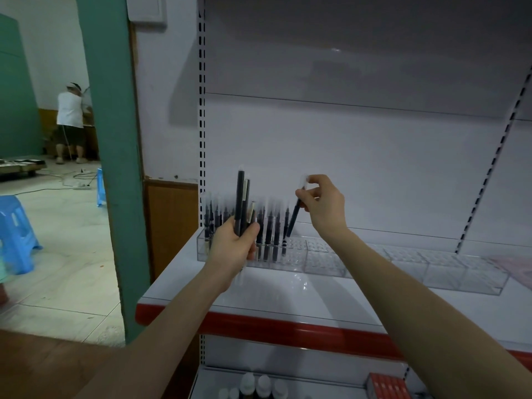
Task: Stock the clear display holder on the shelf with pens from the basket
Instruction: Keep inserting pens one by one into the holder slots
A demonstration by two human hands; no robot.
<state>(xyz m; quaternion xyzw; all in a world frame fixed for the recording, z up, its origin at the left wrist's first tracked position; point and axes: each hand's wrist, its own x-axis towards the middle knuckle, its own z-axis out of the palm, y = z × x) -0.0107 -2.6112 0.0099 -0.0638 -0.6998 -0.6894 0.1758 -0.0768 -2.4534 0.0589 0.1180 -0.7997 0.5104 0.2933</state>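
Head view — left hand (pixel 234 247) grips spare pens (pixel 240 203), right hand (pixel 324 204) pinches one pen (pixel 293 220) at the holder (pixel 359 269); stocked pens (pixel 269 228) blurred.

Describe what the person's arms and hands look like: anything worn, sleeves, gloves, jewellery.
Both arms are bare as far as the frame shows: no sleeve covers the left forearm or the right forearm. The left hand and the right hand wear no gloves. No watch, bracelet or band shows at either wrist, and no ring is visible, though the fingers are slightly blurred.

Two hands (pixel 234 246) (pixel 324 204), one holder (pixel 431 273), pens (pixel 269 233) uncounted.
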